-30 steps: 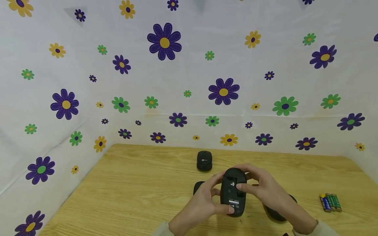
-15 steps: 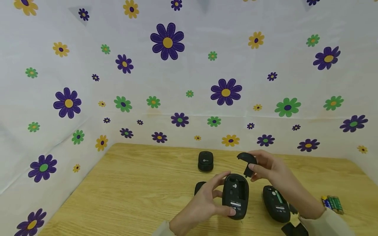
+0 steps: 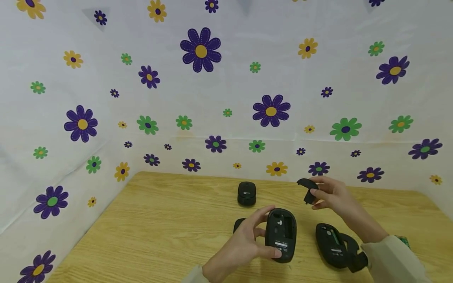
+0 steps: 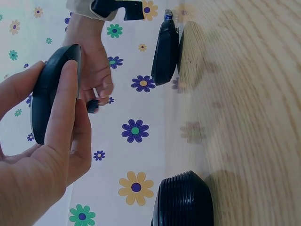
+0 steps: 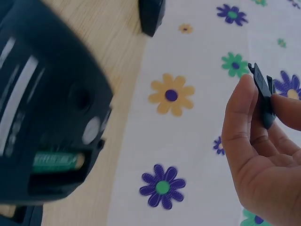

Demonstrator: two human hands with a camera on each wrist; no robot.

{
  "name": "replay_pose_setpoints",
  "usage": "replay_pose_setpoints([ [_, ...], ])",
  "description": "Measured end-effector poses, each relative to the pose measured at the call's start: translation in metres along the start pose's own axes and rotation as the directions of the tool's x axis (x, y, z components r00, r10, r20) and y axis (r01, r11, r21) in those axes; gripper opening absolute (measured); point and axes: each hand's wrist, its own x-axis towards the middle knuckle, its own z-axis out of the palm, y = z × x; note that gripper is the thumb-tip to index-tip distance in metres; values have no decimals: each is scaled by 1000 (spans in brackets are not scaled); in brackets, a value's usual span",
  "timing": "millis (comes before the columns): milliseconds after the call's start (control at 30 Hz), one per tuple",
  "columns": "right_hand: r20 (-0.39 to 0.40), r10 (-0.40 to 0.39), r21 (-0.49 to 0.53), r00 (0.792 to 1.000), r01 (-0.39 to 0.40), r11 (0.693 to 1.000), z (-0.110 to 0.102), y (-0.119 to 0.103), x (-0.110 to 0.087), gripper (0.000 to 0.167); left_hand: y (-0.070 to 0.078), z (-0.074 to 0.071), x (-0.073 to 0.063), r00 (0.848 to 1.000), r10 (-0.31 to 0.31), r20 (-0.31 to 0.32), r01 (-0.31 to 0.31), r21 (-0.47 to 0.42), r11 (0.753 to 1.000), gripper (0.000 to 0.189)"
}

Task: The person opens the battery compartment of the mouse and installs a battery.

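Observation:
My left hand [image 3: 244,241] holds a black computer mouse [image 3: 281,248] by its sides, underside towards me, thumb on its lower end. The mouse's battery slot [image 3: 289,227] is uncovered and looks dark inside. Up and to the right, my right hand [image 3: 334,198] pinches the black battery cover [image 3: 309,190] between thumb and fingers, apart from the mouse. A second mouse [image 3: 330,247] lies underside up on the table below the right forearm, a green battery [image 5: 56,161] showing in its bay in the right wrist view.
Farther back on the wooden table [image 3: 170,212] stands another black mouse [image 3: 246,193]. A dark rounded object [image 3: 238,224] sits partly hidden behind my left hand. The right sleeve covers most of the loose batteries [image 3: 403,240]. A flower-printed sheet [image 3: 226,86] rises behind the table.
The battery cover has come off the held mouse. My right hand has carried it up and to the right, while the left hand keeps the mouse nearly still.

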Motion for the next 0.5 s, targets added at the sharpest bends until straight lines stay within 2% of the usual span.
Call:
replay_pose_setpoints([
  [500,-15,100,-67,995,-101,993,-30,22,20,40,-2,-1,1,1000,7,13,-7,-20,1000,91],
])
